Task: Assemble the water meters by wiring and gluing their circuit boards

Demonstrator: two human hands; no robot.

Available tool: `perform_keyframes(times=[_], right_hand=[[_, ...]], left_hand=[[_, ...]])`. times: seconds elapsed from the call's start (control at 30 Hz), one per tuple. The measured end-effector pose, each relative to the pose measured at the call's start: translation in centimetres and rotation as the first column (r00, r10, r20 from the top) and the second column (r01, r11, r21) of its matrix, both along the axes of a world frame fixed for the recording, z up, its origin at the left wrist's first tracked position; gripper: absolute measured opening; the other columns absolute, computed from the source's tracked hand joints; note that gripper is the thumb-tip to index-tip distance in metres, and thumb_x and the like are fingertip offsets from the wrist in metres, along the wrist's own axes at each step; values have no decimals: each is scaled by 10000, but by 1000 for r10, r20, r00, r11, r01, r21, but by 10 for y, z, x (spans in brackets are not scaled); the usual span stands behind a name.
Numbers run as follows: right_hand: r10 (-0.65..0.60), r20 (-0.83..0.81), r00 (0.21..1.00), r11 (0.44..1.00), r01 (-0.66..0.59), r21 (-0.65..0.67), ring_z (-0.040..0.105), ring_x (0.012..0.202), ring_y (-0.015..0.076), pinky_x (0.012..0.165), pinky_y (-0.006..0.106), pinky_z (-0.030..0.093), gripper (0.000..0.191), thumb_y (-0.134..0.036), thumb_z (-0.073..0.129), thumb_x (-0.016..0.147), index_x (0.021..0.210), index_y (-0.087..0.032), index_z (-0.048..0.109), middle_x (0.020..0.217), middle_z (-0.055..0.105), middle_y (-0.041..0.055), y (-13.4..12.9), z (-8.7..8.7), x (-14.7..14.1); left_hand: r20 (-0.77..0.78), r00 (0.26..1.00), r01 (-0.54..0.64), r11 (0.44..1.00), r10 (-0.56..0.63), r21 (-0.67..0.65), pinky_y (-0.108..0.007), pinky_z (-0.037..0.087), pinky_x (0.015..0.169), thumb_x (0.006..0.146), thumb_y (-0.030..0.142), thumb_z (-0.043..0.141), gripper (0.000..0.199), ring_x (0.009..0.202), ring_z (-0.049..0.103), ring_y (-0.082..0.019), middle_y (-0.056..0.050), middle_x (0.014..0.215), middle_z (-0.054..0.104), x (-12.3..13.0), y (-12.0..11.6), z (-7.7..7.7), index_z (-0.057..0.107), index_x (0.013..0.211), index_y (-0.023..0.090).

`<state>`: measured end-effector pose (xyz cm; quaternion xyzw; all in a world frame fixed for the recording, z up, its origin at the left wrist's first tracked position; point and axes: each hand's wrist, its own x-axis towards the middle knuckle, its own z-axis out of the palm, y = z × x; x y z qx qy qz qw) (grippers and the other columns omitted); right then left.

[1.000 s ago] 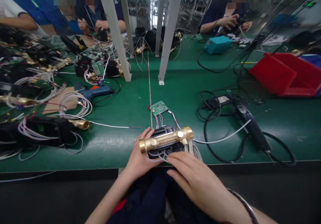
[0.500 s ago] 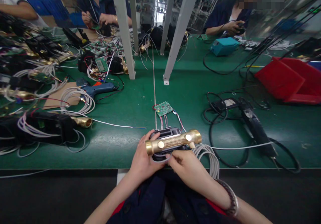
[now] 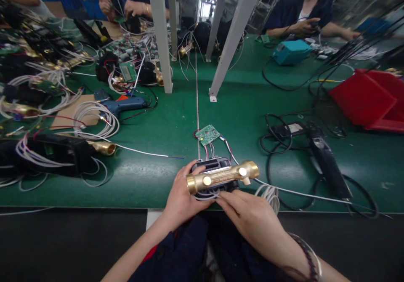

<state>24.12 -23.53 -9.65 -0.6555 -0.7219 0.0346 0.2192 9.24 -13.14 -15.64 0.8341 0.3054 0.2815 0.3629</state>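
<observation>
My left hand is closed round the left side of a black plastic housing with a brass pipe body across its top. At the near side of the housing, my right hand pinches a thin grey cable, which runs along the housing below the brass pipe. The right fingertips are partly hidden. Beyond the housing a green circuit board lies on the table, joined to it by thin wires. A coil of grey cable lies to the right of the housing.
A black electric screwdriver and a red bin lie to the right. On the left are a blue glue gun, cable coils and another black housing. Grey metal posts stand ahead; co-workers sit across the table.
My right hand and wrist have shifted slightly right and down, the fingers still at the cable. The left hand keeps its hold on the housing. The whole view has shifted a little.
</observation>
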Motion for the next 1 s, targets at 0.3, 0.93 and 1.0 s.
perform_keyframes(times=[0.3,0.93,1.0], right_hand=[[245,82,966,968,-249,42,487,494,141,473,285,336,350,-129,337,956,728,-159,601,566,532,3,0,-6,0],[237,-107,966,949,-206,239,685,804,168,707,251,578,267,-41,388,886,991,-100,627,914,718,103,-4,-23,5],[214,-150,965,953,-173,250,686,816,164,716,249,579,266,-32,404,871,999,-113,623,916,718,100,-4,-27,4]], left_hand=[[-20,1000,-1,999,0,-33,-456,408,1025,651,390,779,694,1187,467,-285,-121,1328,428,-1,-1,1,467,1248,225],[-26,1000,7,996,-10,-84,-475,392,1041,638,320,778,662,1217,444,-288,-134,1330,428,-1,1,-5,487,1219,195],[-25,1000,3,996,-6,-85,-482,390,1042,639,328,779,656,1212,450,-290,-132,1326,436,-1,1,-4,492,1215,197]])
